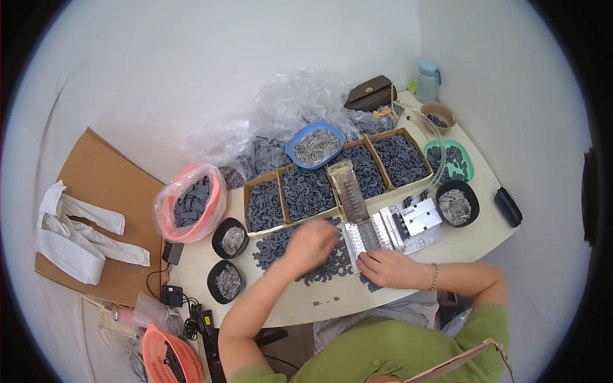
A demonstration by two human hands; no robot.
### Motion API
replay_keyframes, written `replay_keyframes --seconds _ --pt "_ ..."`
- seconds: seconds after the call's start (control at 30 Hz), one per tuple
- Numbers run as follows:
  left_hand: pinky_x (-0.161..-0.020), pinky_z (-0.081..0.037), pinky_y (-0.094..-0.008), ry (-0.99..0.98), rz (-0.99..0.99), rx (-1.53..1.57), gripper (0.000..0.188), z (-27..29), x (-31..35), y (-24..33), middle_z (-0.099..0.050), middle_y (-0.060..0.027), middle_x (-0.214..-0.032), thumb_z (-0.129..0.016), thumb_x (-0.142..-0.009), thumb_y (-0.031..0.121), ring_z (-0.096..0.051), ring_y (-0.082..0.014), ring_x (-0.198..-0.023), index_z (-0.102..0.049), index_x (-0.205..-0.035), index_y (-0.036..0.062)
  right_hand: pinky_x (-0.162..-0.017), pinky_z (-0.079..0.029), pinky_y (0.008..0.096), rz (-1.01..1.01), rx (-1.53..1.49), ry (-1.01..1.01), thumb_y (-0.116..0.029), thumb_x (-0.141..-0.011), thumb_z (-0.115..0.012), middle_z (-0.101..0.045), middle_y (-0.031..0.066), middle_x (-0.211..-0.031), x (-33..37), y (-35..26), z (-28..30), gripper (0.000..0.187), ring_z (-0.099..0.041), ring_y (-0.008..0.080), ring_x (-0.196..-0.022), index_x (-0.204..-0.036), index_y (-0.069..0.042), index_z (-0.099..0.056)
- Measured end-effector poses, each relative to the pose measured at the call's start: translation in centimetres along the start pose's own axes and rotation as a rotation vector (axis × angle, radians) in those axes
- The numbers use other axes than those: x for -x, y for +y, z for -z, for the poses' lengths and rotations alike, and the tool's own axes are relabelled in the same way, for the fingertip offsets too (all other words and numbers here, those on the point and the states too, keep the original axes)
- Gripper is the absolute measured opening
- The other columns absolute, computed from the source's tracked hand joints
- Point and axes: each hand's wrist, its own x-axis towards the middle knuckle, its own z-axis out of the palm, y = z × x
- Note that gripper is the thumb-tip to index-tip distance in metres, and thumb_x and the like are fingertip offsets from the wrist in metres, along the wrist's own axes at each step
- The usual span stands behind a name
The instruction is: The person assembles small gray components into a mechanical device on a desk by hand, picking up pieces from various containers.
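My left hand (311,244) is over a loose pile of small dark grey plastic parts (272,247); it is smeared by motion, so its fingers do not show clearly. My right hand (385,267) rests at the near edge of a metal fixture (391,231), its fingers bent together at the slotted plate. Whatever those fingers pinch is too small or hidden to name. A clear ribbed plastic strip or tray (351,195) reaches from the slotted plate toward the back. At the fixture's right end sits a silver block (421,217) with tubing.
Behind the pile stands a divided cardboard box (281,196) of grey parts, with a blue bowl (315,145) of metal pins on it. Black bowls (230,238) of pins flank the work area. A pink basket (216,198) is left; a green tray (471,167) and black case (508,207) are right.
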Motion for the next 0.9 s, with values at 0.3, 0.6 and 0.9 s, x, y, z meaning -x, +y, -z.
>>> replay_keyframes --seconds 0.3,0.6,0.9 --pt "-0.073 -0.051 -0.0382 0.102 0.189 -0.630 0.005 -0.6 -5.7 -8.4 -0.061 -0.0132 -0.084 -0.061 -0.069 0.002 -0.060 -0.0282 -0.085 -0.064 -0.074 0.0025 -0.066 -0.051 0.0385 -0.232 -0.313 -0.405 -0.009 -0.074 -0.058 -0.065 0.0147 -0.087 -1.5 2.1 1.4 0.018 -0.063 0.0275 -0.085 -0.089 -0.002 -0.064" --pt "-0.073 -0.051 -0.0396 0.069 0.166 -0.636 0.007 -0.3 -6.6 -7.7 -0.063 -0.0132 -0.078 -0.060 -0.070 0.002 -0.061 -0.0299 -0.080 -0.064 -0.075 0.0031 -0.079 -0.042 0.0321 -0.401 0.257 -0.189 -0.011 -0.074 -0.060 -0.065 0.0001 -0.073 -4.3 14.3 -3.1 0.007 -0.059 0.0181 -0.084 -0.074 -0.012 -0.066" --pt "-0.073 -0.050 -0.0424 0.308 0.307 -0.292 0.009 0.8 -4.3 -8.3 -0.063 -0.0119 -0.080 -0.064 -0.077 0.007 -0.061 -0.0316 -0.083 -0.069 -0.084 0.0050 -0.072 -0.048 0.0387 -0.550 0.008 0.018 -0.006 -0.074 -0.060 -0.061 0.0066 -0.079 -4.7 14.1 -2.5 0.010 -0.060 0.0273 -0.079 -0.083 -0.008 -0.065"
